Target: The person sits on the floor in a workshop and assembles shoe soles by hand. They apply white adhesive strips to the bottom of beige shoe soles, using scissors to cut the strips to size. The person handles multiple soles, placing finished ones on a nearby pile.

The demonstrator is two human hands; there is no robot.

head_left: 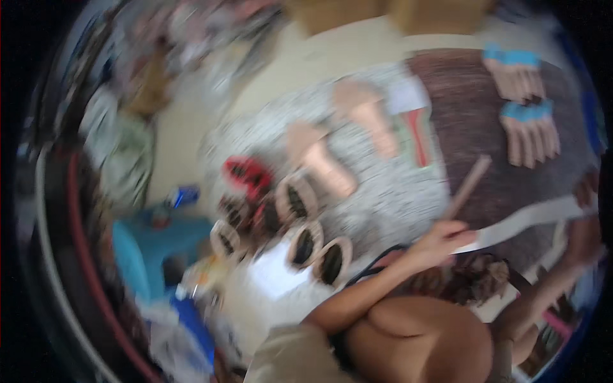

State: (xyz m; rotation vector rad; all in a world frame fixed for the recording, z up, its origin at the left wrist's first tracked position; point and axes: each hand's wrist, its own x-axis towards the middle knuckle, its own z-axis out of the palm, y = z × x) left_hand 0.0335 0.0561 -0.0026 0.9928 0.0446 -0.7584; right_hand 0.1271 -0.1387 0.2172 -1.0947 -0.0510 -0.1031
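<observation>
A long white strip stretches between my two hands. My left hand is closed on its near end, and a narrow beige strip sticks up from the same grip. At the far right, my right hand pinches the other end of the white strip; blur and the picture's rim obscure its fingers. Past my hands, on a dark brown mat, lie two bundles of beige strips with blue tops. Two beige sole-shaped pieces rest on a grey shaggy rug.
Several beige oval rings with dark insides stand near a red bundle. A red-handled tool lies on the rug. At left is a blue plastic stool with a blue can. Cardboard boxes are at the back.
</observation>
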